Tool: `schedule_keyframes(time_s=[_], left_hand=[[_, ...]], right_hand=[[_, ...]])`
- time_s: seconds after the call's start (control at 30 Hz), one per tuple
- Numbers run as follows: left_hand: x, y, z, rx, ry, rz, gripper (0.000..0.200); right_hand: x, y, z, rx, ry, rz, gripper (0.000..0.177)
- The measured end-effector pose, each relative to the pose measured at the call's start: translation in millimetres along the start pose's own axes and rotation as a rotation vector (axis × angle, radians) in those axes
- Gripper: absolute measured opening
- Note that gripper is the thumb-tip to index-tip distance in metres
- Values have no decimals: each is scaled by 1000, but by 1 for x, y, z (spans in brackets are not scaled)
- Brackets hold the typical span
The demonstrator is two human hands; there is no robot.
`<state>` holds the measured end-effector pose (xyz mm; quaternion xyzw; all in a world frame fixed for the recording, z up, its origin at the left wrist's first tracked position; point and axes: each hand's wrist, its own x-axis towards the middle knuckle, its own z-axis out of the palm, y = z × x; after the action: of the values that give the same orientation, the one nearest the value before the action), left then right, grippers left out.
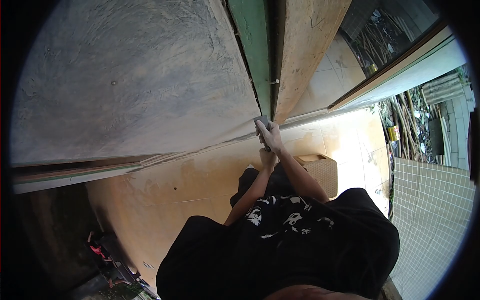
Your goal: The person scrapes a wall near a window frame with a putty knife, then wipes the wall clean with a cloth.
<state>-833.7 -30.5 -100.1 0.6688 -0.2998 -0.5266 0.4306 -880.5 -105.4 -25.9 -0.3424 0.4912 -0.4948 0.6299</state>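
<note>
Both my hands are on a scraper [261, 120], a grey flat blade with a dark handle. Its blade lies against the grey plastered wall [150, 85], at the edge beside the green door or window frame [252, 45]. My right hand [271, 136] is closed around the upper part, fingers near the blade and dusted pale. Just below, my left hand [268, 158] is closed around the lower end of the handle. The fingers of the left hand are partly hidden.
A tan woven-pattern stool [330, 177] stands right of my forearms on the tiled floor [195, 175]. A wooden post [305, 45] runs beside the green frame. Branches [402, 120] and debris lie outside at right, near a white-lined tiled surface [430, 210].
</note>
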Motion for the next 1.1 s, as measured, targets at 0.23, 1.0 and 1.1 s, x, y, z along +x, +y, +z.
schedule_keyframes(time_s=[0.23,1.0,1.1], left_hand=[[10,-5,-11,136,-72,-21,33],[15,-14,-4,163,-101,1,19],[17,-9,0,113,-87,84,21]], right_hand=[[5,11,3,68,49,34,30],[-8,-26,12,72,98,49,30],[-6,-29,14,-18,88,-12,30]])
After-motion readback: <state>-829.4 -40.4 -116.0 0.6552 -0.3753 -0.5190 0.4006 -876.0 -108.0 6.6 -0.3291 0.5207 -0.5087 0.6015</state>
